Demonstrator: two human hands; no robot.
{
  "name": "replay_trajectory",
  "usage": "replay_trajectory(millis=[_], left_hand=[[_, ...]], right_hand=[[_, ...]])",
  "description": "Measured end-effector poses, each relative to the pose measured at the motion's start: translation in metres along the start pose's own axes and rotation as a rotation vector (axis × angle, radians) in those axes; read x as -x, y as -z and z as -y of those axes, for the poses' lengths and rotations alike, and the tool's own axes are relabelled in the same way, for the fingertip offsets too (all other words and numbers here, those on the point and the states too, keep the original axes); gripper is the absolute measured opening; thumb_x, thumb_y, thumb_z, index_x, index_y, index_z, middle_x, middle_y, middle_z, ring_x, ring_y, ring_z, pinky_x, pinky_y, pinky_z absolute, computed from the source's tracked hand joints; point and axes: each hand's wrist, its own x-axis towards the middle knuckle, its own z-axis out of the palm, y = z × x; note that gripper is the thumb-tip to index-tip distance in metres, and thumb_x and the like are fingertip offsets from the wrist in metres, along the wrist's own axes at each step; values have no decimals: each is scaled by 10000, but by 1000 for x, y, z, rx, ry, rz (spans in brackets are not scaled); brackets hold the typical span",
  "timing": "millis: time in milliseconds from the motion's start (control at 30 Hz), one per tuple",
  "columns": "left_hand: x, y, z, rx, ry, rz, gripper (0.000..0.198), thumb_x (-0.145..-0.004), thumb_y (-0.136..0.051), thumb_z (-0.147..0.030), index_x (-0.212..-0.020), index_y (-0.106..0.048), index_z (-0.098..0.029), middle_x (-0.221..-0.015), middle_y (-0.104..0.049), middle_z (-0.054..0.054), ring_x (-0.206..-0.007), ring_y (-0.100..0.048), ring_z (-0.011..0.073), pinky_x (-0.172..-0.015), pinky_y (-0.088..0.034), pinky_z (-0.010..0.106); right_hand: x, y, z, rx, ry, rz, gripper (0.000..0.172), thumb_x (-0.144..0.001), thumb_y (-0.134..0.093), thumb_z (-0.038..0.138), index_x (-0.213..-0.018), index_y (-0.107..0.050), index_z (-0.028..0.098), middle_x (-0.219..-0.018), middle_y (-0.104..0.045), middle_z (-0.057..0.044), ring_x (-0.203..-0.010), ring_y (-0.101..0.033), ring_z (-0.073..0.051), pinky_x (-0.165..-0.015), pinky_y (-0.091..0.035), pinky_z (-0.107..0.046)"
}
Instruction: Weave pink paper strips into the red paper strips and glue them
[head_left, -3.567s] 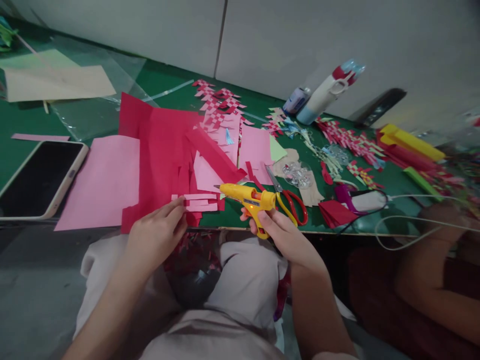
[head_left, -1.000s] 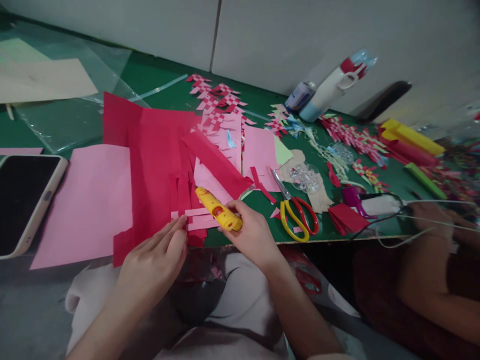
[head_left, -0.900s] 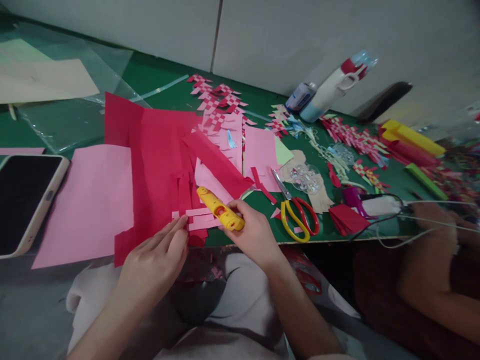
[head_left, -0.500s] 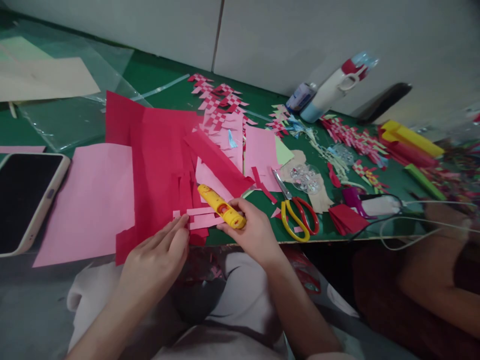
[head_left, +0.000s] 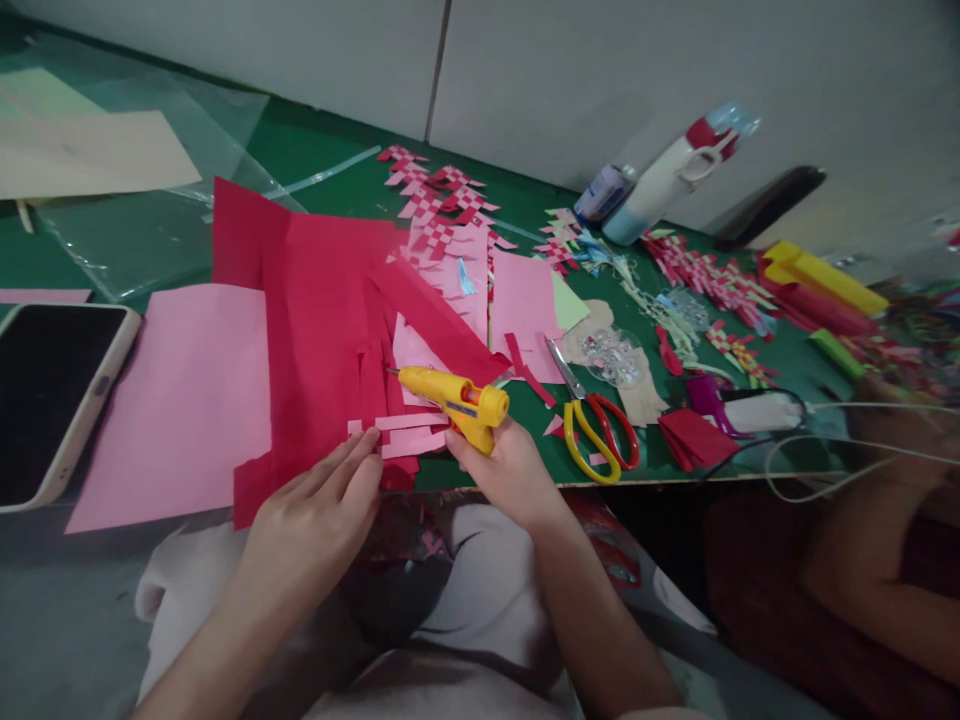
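My right hand [head_left: 504,472] grips a yellow glue gun [head_left: 452,394] by its handle, nozzle pointing left over the red paper. Just below the nozzle lie pink paper strips [head_left: 405,432] across red strips at the table's front edge. My left hand [head_left: 319,513] rests with fingers stretched out, fingertips touching the left ends of those pink strips. A large red sheet [head_left: 315,300] and a pink sheet [head_left: 180,390] lie under and to the left of the strips.
A phone [head_left: 52,390] lies at the left. Yellow-and-red scissors [head_left: 592,430] sit right of my right hand. Woven paper pieces [head_left: 442,205], a bottle [head_left: 660,180], a white corded tool [head_left: 754,410] and another person's arm [head_left: 877,570] are further right.
The glue gun turned from lying tilted on the strips to upright in my right hand, its nozzle now pointing left above them. My left hand stayed on the strips.
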Motion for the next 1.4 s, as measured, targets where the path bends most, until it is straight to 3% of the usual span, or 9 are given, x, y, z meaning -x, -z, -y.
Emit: replay_trajectory(millis=[333, 467, 767, 1133, 1400], left_hand=[[-1, 2, 0, -7, -11, 10, 135, -862, -509, -150, -951, -610, -165, -1265, -622, 94, -1053, -651, 227, -739, -528, 301], [0, 2, 0, -7, -15, 9, 149, -846, -506, -118, -947, -608, -154, -1278, -612, 105, -1058, -649, 228, -735, -528, 300], [-1, 3, 1, 5, -45, 24, 224, -825, -498, -83, -999, -620, -157, -1276, -611, 115, -1072, -643, 246, -742, -545, 319], [2, 3, 2, 27, -52, 29, 236, -806, -536, -75, -998, -637, -165, -1291, -600, 105, -1111, -621, 260, -777, -554, 329], [6, -2, 2, 0, -30, 11, 296, -857, -526, -157, -1142, -605, -143, -1301, -594, 88, -1118, -617, 225, -867, -526, 311]], right_hand=[[-1, -6, 3, -165, -2, -74, 429, -723, -697, 445, -1055, -624, 183, -891, -696, -48, -786, -659, -191, -727, -518, -293], [0, -9, 0, -171, -38, -92, 474, -655, -753, 454, -1021, -630, 178, -789, -683, -21, -706, -632, -174, -680, -511, -284], [-1, -9, 5, 45, -25, -141, 302, -693, -699, 316, -965, -611, 217, -816, -684, -2, -731, -634, -183, -698, -497, -294], [0, -13, 2, 190, 2, -159, 264, -713, -653, 275, -971, -602, 251, -849, -696, -5, -714, -646, -190, -638, -468, -272], [2, -13, 4, 219, 14, -158, 255, -704, -659, 278, -954, -617, 241, -764, -680, 2, -667, -626, -185, -612, -455, -264]])
